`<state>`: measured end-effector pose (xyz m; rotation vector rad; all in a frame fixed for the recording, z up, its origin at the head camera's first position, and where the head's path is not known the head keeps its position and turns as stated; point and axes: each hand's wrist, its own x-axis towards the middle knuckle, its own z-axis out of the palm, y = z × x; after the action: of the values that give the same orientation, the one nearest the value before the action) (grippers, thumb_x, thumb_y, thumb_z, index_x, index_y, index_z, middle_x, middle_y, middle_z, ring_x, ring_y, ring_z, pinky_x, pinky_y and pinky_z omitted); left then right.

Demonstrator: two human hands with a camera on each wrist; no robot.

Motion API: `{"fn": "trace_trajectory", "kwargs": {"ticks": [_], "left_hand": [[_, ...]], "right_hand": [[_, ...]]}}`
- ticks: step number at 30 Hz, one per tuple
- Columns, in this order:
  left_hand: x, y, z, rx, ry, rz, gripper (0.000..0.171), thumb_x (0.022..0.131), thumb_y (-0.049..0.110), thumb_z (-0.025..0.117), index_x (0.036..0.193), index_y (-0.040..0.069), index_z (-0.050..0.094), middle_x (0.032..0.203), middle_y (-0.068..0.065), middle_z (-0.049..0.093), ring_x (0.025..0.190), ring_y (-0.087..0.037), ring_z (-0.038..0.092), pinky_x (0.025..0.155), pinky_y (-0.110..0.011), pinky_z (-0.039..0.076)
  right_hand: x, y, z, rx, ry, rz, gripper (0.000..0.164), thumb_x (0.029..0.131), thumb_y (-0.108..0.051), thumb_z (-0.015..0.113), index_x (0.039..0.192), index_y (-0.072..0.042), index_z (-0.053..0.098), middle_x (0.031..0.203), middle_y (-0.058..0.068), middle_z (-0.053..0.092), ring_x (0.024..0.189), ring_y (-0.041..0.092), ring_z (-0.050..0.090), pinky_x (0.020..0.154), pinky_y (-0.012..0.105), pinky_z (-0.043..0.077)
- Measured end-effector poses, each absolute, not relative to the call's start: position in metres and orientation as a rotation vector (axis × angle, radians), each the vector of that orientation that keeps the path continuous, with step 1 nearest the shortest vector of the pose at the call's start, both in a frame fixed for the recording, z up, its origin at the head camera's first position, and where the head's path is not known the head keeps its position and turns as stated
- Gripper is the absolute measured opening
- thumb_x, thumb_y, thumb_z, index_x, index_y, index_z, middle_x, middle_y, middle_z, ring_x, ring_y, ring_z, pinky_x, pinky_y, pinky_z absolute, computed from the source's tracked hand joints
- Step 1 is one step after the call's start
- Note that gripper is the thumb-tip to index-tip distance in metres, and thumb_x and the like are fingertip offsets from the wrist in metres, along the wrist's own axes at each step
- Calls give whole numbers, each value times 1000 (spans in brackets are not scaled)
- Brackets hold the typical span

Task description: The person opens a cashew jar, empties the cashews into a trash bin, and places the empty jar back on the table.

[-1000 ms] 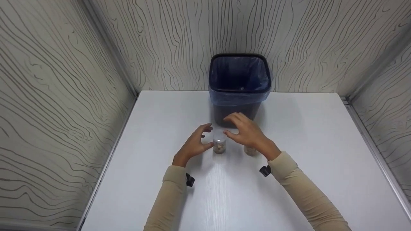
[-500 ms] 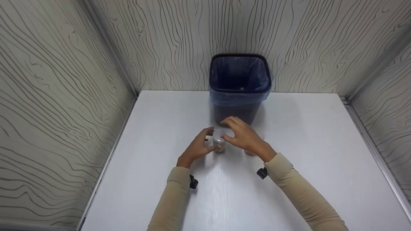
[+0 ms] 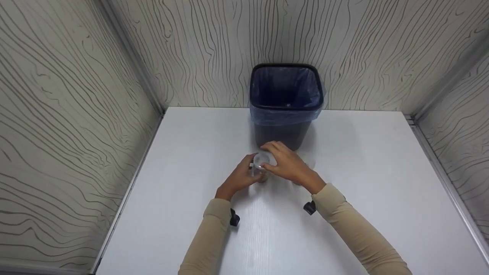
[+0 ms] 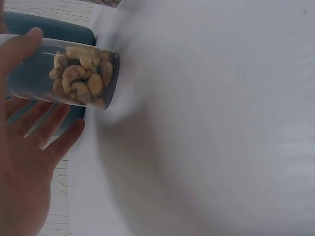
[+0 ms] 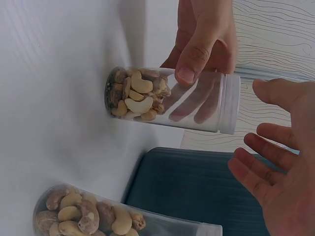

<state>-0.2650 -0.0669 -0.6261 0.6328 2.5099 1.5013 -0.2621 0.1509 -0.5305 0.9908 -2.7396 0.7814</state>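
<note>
A clear jar of cashews (image 5: 140, 96) with a translucent lid (image 5: 230, 104) stands upright in front of the bin. My left hand (image 3: 240, 177) holds it from the left, thumb on the near side and fingers behind it in the right wrist view. Beside the lid, my right hand (image 3: 288, 164) has its fingers spread around the top, and a gap shows between fingertips and lid in the right wrist view. A second jar of cashews (image 5: 91, 216) stands to the right, mostly hidden behind my right hand in the head view.
Behind the jars stands a dark bin (image 3: 280, 131) with a blue liner (image 3: 284, 117) folded over its rim. The white table (image 3: 374, 183) is bounded by wood-patterned walls (image 3: 206, 49) at the back and sides.
My left hand has moved right and closed in on the nearer jar. My right hand has come slightly left and down to its lid, which appears tilted a little toward the head camera.
</note>
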Motion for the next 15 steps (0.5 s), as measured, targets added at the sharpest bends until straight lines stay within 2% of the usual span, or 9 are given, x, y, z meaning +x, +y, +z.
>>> {"fn": "trace_trajectory", "kwargs": {"ticks": [9, 15], "left_hand": [[-265, -64, -631, 643, 2445, 1550, 73, 99, 31, 74, 161, 9, 40, 163, -10, 49, 153, -28, 46, 121, -54, 42], [-265, -62, -631, 644, 2389, 1579, 70, 99, 30, 73, 158, 9, 43, 159, -9, 54, 150, -28, 50, 121, -53, 43]], "right_hand": [[-260, 148, -535, 991, -2787, 805, 67, 96, -28, 80, 152, -3, 55, 153, 16, 59, 142, 36, 56, 119, 52, 45], [-260, 148, -539, 1005, -2799, 832, 65, 97, -26, 78, 153, -3, 54, 154, 16, 59, 141, 36, 56, 118, 52, 46]]}}
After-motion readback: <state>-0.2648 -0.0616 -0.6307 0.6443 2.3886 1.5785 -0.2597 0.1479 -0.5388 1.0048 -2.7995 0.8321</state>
